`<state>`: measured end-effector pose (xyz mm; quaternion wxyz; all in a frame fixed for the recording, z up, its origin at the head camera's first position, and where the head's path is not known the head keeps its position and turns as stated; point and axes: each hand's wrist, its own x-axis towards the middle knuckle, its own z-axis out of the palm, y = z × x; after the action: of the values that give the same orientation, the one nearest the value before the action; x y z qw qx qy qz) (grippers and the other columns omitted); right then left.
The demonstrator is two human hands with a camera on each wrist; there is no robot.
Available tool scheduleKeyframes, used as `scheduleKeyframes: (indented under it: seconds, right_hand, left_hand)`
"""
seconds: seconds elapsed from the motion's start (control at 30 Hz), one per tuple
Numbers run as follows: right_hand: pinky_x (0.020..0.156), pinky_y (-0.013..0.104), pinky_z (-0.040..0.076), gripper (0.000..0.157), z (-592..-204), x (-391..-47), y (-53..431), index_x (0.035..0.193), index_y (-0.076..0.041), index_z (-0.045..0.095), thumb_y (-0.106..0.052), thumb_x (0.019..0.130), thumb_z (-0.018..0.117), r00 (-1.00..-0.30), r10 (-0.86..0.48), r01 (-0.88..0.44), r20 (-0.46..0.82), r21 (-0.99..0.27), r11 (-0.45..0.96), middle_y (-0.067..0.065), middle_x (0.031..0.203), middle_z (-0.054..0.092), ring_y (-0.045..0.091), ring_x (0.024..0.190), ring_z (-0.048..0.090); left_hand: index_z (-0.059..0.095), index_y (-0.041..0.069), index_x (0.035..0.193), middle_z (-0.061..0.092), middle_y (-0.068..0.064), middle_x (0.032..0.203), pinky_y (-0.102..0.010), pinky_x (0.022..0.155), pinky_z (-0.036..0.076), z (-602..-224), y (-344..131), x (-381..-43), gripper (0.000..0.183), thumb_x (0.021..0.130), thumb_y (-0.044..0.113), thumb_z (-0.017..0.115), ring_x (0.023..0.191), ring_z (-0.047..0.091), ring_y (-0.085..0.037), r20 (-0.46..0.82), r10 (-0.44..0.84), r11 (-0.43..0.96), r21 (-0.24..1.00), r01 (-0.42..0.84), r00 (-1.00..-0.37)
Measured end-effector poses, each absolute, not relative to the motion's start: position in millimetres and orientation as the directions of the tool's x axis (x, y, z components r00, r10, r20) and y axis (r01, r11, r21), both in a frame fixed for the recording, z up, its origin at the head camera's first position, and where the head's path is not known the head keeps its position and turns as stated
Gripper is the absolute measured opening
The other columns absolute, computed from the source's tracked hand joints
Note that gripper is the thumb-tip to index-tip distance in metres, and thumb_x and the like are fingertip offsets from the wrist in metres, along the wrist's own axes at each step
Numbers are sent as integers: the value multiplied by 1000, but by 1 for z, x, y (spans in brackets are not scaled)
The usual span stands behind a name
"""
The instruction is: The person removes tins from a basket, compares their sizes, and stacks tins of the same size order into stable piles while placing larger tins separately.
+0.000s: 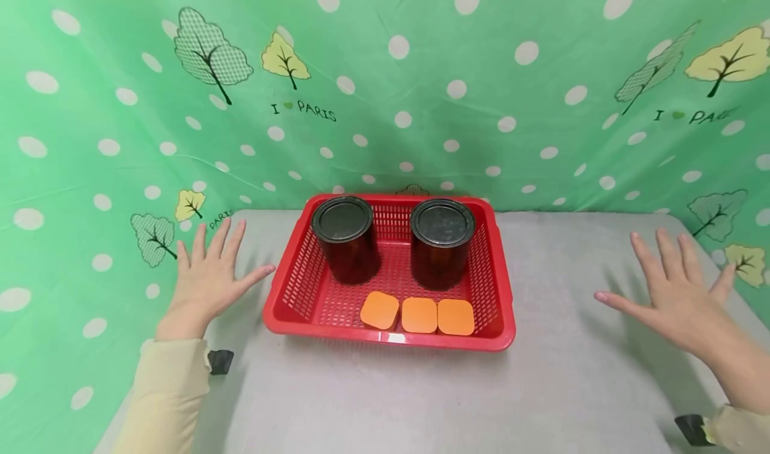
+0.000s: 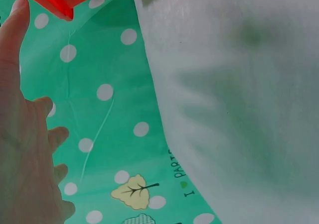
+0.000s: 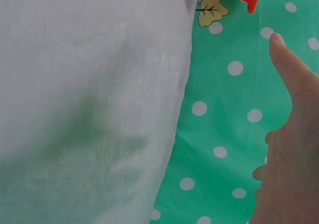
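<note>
My left hand (image 1: 207,277) is spread with straight fingers to the left of a red plastic basket (image 1: 391,337), its thumb pointing at the basket's side. Farther off on the right, my right hand (image 1: 680,293) is also spread and holds nothing. Inside the basket stand two dark cylindrical cans with black lids, a left can (image 1: 344,230) and a right can (image 1: 442,237). Along the basket's front wall sit three orange square-topped blocks: a slightly turned left block (image 1: 380,310), a middle block (image 1: 419,315) and a right block (image 1: 456,317). Both wrist views show each palm bare.
The basket stands on a table covered in pale grey-white cloth (image 1: 385,400). Behind and to both sides hangs a green curtain (image 1: 385,146) with white dots and printed trees. A small dark object (image 1: 220,362) shows by the left cuff, another dark object (image 1: 693,430) by the right cuff.
</note>
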<state>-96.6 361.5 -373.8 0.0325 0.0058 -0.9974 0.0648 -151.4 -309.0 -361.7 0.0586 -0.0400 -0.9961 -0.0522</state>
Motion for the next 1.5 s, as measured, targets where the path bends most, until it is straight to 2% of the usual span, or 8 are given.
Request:
scheduleKeyframes:
  seconds: [0.53,0.93,1.33,1.5]
  right_hand:
    - [96,87,-20,117,-376,-94,361,159,-20,-14,-68,84,62,-996,-31,-43,83,-150,988,21,162,-25,44,147,-29]
    - [105,72,-30,115,-372,-91,357,159,-19,-13,-66,86,61,-993,-53,-67,102,-137,988,20,163,-23,41,149,-28]
    - [106,78,-22,114,-369,-92,351,160,-18,-12,-65,87,62,-993,-59,-75,102,-153,985,22,164,-19,42,150,-24]
    - [109,76,-21,113,-368,-91,348,160,-16,-11,-62,88,63,-990,-77,-95,115,-161,982,26,164,-14,42,151,-22]
  left_hand:
    - [-2,25,161,2,-12,170,-79,113,-2,-361,-304,-149,101,89,75,46,150,-4,-53,121,99,988,110,112,-988]
    - [8,21,162,7,-11,170,-75,116,0,-354,-294,-146,95,91,69,51,154,-1,-43,168,178,966,159,205,-970]
    - [16,18,161,17,-15,167,-72,118,7,-353,-287,-150,92,92,65,55,155,6,-39,176,228,945,199,261,-958]
    - [21,17,160,21,-15,166,-68,120,12,-353,-284,-150,89,92,63,56,153,17,-39,175,248,940,196,281,-953]
